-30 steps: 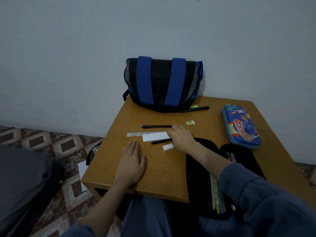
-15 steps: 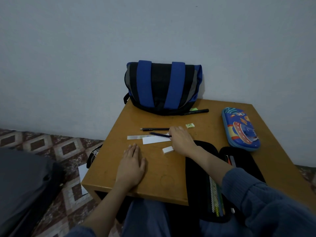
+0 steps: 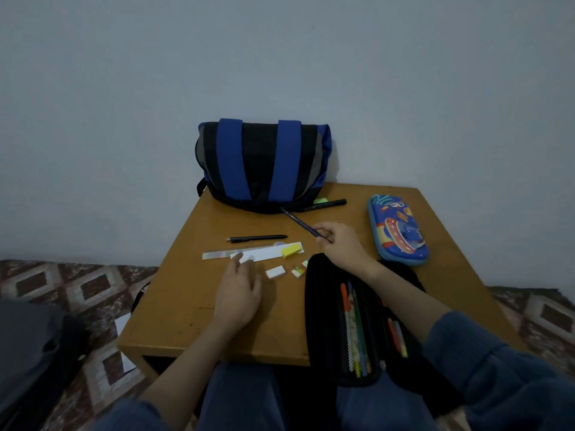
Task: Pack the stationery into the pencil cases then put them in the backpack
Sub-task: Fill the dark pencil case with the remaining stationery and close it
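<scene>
Pinching pen (image 3: 300,223) in right hand (image 3: 340,244), axis slanting far-left toward backpack (image 3: 261,163); open case (image 3: 322,321) just beneath wrist. Left hand (image 3: 239,290) relaxed, empty.

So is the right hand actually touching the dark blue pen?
Touching. In the head view the fingers of the right hand pinch the near end of the dark blue pen.

- Backpack (image 3: 264,163) at the table's (image 3: 186,321) back edge.
- Marker (image 3: 326,203) just before it, toward the right.
- Closed pencil case (image 3: 396,230) by the right edge.
- Open pencil case (image 3: 326,306) front right, overhanging the front edge; pens (image 3: 351,318) in it.
- My right hand (image 3: 342,244), pencil (image 3: 300,223) in it, just behind that case.
- Pen (image 3: 258,237) mid-table; ruler (image 3: 217,254) and paper strip (image 3: 267,253) before it.
- Eraser (image 3: 275,272) before the strip, right of my left hand (image 3: 239,293).
</scene>
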Demonstrator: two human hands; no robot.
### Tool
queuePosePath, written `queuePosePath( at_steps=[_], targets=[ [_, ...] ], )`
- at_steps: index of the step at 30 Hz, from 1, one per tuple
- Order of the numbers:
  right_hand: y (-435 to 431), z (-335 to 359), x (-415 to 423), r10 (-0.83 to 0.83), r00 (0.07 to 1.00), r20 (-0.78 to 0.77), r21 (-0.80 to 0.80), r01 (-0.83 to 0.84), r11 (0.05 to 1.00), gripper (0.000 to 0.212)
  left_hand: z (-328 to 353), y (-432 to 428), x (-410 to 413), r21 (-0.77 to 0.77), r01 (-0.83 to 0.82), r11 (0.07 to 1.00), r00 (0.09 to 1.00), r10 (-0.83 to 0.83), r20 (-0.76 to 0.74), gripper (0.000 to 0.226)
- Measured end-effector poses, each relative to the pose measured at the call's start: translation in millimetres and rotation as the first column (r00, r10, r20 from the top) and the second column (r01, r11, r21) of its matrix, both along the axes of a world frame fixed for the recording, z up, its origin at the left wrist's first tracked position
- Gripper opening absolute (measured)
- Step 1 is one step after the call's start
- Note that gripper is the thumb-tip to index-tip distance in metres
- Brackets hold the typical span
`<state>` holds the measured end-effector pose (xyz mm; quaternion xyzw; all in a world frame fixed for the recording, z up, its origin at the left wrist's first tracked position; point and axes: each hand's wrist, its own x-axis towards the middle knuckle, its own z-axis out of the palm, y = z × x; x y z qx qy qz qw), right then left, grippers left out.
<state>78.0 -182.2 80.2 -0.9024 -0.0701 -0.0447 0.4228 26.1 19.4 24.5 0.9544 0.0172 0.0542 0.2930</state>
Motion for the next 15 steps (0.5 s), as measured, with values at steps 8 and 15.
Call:
queuePosePath(
  at_steps=[8,15],
  targets=[
    [-78,28,-22,-0.188,0.977,-0.097,0.317,0.209,0.925,0.019,16,-83,-10,-0.068,0.301,0.951,0.952,-0.295,0.086,0.041],
    [-124,37,-40,-0.323,0.935,-0.144,0.504,0.35,0.79,0.018,2,-131,-22,0.091,0.606,0.79,0.792,-0.591,-0.151,0.056]
  ],
)
